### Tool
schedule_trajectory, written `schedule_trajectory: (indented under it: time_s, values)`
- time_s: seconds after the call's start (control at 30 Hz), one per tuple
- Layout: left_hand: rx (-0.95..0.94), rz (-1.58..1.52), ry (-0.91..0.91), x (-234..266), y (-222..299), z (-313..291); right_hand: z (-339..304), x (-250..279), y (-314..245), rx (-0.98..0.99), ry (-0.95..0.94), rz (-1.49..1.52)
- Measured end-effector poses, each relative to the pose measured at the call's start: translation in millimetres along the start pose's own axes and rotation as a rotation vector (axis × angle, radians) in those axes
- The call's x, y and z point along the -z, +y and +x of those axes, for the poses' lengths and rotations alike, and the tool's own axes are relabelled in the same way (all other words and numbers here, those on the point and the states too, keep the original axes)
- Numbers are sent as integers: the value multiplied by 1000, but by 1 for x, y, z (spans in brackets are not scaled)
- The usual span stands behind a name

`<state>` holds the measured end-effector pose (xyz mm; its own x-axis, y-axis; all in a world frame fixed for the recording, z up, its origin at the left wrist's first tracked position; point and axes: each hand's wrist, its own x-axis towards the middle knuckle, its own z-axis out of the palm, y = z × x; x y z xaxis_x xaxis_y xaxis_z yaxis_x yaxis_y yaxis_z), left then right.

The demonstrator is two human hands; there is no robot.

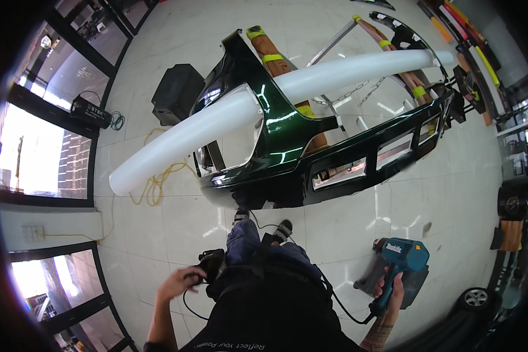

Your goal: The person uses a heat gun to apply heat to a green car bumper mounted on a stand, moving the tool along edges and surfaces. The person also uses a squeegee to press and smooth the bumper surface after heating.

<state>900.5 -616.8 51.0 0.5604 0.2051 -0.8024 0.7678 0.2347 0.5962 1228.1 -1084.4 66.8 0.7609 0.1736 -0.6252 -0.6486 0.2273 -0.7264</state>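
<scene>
heat gun (407, 253) at 4 o'clock, right hand (391, 288) wrapped round its handle, nozzle (379, 244) facing roughly 9. left hand (183, 281) at 7, fingers loosely bent beside a black pouch (212, 263); cannot tell whether it grips anything. judged: stiff casing, moderate weight, top-heavy, not slippery. best hold is the handle; keep fingers off the nozzle, possibly hot. cord (340, 304) may drag.
</scene>
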Motion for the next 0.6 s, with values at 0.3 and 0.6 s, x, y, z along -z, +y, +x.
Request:
schedule_trajectory:
  time_s: [0.3,0.6]
  values:
    - [-111,60,506,-62,-78,49,6,-47,-43,118,-51,-182]
    - [-133,328,426,-42,-142,90,-17,-64,-139,348,-631,167]
